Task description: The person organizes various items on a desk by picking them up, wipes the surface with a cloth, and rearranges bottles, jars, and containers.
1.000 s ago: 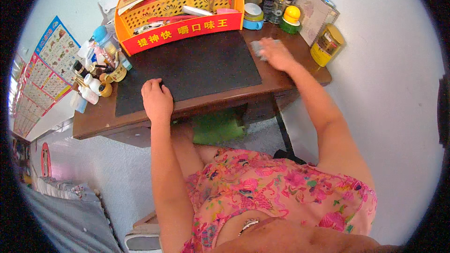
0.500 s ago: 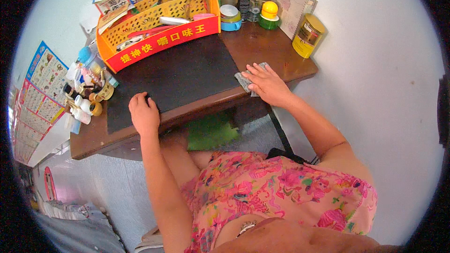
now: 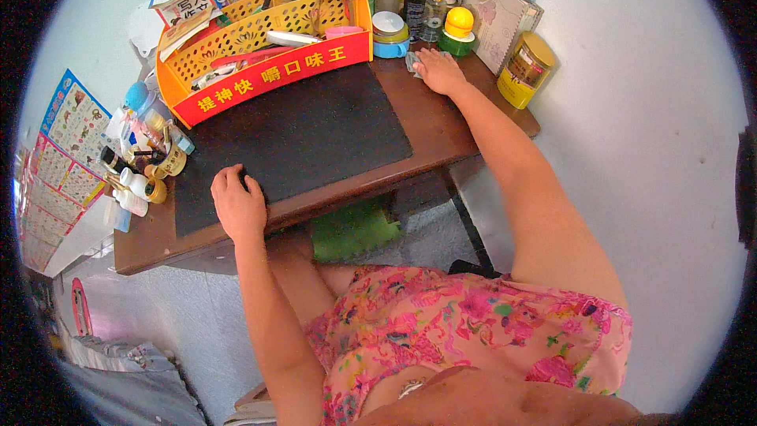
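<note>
My right hand [image 3: 441, 73] presses on a small grey cloth [image 3: 412, 65] on the brown desktop [image 3: 445, 130]. It has reached the far right part of the desk, close to a blue-and-white jar [image 3: 389, 48] and a green-based container with a yellow lid [image 3: 457, 25]. Most of the cloth is hidden under the palm and fingers. My left hand [image 3: 240, 203] rests, fingers spread, on the front left part of a black desk mat [image 3: 315, 138]. Nothing shows in it.
A yellow-and-red box [image 3: 272, 75] full of small items stands at the back. Bottles and small jars [image 3: 146, 177] crowd the left edge. On the right are a gold-lidded yellow tin [image 3: 526, 71] and a spiral notebook [image 3: 497, 20] by the white wall.
My right hand has slid with the grey cloth from the desk's front edge to the back, near the jars. My left hand has stayed nearly in place.
</note>
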Available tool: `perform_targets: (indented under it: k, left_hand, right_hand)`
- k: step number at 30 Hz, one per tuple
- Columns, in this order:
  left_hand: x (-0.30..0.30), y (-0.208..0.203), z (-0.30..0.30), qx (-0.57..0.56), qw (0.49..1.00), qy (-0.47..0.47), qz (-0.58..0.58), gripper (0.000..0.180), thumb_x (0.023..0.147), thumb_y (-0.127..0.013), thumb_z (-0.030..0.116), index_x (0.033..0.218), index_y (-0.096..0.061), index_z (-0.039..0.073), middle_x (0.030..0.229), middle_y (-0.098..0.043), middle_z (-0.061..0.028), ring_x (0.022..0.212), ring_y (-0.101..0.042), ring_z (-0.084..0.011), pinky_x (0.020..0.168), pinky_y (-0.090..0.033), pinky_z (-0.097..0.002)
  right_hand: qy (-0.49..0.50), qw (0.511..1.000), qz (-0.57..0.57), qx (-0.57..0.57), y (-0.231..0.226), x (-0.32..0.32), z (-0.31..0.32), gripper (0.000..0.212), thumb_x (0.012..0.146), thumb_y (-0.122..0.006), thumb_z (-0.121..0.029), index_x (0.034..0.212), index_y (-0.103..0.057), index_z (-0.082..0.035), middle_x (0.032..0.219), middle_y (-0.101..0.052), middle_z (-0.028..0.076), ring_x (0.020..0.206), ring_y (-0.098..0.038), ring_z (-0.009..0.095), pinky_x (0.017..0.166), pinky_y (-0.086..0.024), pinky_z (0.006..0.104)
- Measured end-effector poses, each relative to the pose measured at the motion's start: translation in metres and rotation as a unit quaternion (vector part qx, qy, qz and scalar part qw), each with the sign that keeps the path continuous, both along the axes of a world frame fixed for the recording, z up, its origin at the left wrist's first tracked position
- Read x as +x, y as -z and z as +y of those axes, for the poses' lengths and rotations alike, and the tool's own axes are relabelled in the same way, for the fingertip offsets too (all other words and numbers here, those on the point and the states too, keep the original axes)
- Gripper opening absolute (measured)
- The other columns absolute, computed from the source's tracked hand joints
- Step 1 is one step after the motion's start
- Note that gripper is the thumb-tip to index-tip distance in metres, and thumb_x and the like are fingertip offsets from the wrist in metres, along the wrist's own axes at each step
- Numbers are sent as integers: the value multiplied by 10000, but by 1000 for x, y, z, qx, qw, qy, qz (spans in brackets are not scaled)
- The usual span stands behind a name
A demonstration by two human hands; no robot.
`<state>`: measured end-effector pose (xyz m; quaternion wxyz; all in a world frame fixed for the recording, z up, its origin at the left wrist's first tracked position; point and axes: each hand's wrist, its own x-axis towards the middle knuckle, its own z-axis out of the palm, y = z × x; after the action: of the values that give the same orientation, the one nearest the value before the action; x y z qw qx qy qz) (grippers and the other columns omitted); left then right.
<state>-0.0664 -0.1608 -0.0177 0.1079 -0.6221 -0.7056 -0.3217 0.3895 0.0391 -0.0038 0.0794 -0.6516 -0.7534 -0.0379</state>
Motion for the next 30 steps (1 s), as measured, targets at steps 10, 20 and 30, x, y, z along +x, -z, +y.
perform_targets:
  k: [10, 20, 30]
  left_hand:
    - [-2, 0, 3, -16, 1000, 10, -22, 285, 961, -609, 182, 1204, -668, 46, 1290, -614, -135, 1262, -536, -331, 1059, -460, -434]
    - [2, -1, 2, -29, 999, 8, -14, 297, 979, -587, 192, 1221, -668, 39, 1309, -609, -135, 1278, -528, -328, 1073, -452, -432]
    - [5, -3, 5, -37, 999, 5, -2, 309, 980, -576, 217, 1239, -648, 65, 1340, -602, -147, 1278, -535, -352, 1078, -450, -456]
  right_hand:
    - [-79, 994, -23, 75, 22, -13, -81, 529, 1083, -391, -402, 1493, -482, -81, 1602, -409, 156, 1459, -408, 366, 1193, -295, 551]
    - [19, 994, 16, 102, 20, 57, -196, 467, 1071, -465, -314, 1458, -525, -58, 1552, -476, 159, 1466, -407, 327, 1236, -244, 503]
    - [-263, 940, 69, 207, 15, -136, -227, 525, 886, -696, -310, 1339, -612, -58, 1440, -576, 166, 1370, -514, 348, 1182, -336, 525]
